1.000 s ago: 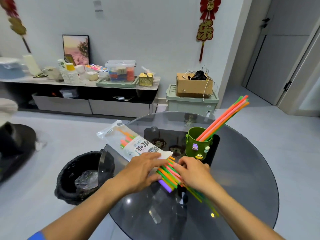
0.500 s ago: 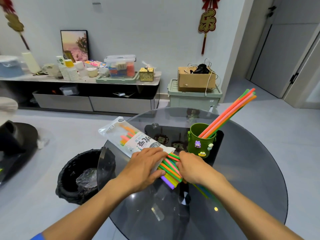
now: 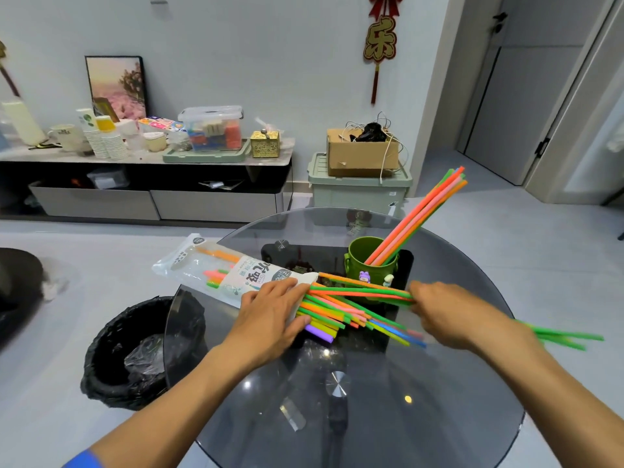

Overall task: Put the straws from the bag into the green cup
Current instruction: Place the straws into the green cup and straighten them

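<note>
Right hand (image 3: 449, 314) grip: fingers curled round a few green and orange straws (image 3: 361, 292), partly drawn out of the bag's mouth, far ends sticking out past the wrist. Left hand (image 3: 270, 315) lies flat, fingers straight, pressing the straw bag (image 3: 216, 270) at the table's (image 3: 456, 417) left edge. Green cup (image 3: 366, 261) near the far edge, holding several straws leaning right. Black bin (image 3: 135, 352) on the floor beside the left edge.

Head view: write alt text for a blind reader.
The right hand pulls a few straws from the bag, which the left hand presses onto the glass table; the green cup behind already holds straws.
</note>
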